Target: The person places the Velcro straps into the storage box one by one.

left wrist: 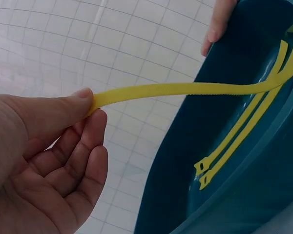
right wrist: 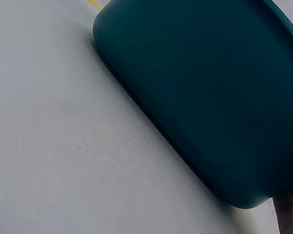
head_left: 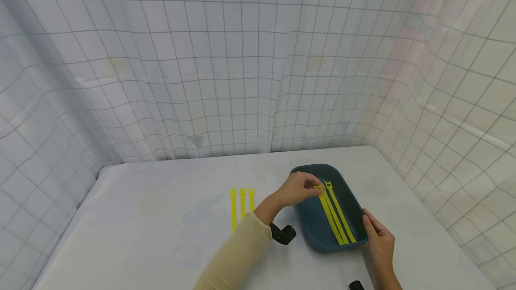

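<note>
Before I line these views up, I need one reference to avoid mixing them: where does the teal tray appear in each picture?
Head: teal tray right of centre, lower half.
Left wrist: teal tray along the right side.
Right wrist: teal tray from the top across the right.
Shared landmark: right hand, at the tray's edge.

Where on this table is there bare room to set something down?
Widest: the table left of the three tabletop straps. A smaller patch lies between the tray and the right-side curtain. Crowded: the tray, where the left hand pinches another yellow strap and the right hand holds the edge.
</note>
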Demonstrator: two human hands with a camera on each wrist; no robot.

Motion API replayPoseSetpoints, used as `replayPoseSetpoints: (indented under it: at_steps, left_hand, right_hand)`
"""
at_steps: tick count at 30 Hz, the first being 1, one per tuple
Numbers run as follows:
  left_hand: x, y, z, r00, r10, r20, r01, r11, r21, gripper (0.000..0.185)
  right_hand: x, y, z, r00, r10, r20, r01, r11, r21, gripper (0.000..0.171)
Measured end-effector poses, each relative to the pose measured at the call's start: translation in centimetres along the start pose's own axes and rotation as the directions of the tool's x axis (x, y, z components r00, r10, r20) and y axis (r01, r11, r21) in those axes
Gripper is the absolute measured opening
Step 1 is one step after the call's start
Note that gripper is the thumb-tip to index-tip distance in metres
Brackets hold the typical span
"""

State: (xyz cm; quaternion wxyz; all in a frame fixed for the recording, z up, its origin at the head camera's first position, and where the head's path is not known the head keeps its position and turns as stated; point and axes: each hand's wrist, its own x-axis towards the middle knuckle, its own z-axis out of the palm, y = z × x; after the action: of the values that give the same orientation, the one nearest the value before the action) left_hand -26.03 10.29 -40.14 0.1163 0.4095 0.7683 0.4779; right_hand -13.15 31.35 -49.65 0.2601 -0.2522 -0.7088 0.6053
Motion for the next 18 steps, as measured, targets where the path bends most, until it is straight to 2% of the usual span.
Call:
replayPoseSetpoints:
  at_steps: [4,9,13,18]
  left_hand:
    - [0.8,-0.9,0.7,1.000,-0.026,0.011,0.026,1.000,0.015,0.017]
    - [1.9,-1.9,1.3,0.996,-0.089,-0.019,0.090,0.994,0.059,0.016]
    - [2.6,-2.4,1.6,0.990,-0.135,-0.044,0.139,0.986,0.091,0.015]
    - [3.3,-2.6,1.6,0.986,-0.161,-0.050,0.166,0.979,0.120,0.017]
  right_hand:
    - [0.0,0.0,-0.1,1.000,-0.006,0.003,0.006,1.000,-0.005,0.047]
    - [0.1,0.0,-0.1,1.000,0.004,0.006,-0.004,1.000,-0.002,0.048]
    - [0.0,0.1,0.0,1.000,0.019,0.008,-0.019,1.000,0.016,0.049]
    - [0.1,0.1,0.1,1.000,0.021,0.002,-0.021,0.999,0.029,0.049]
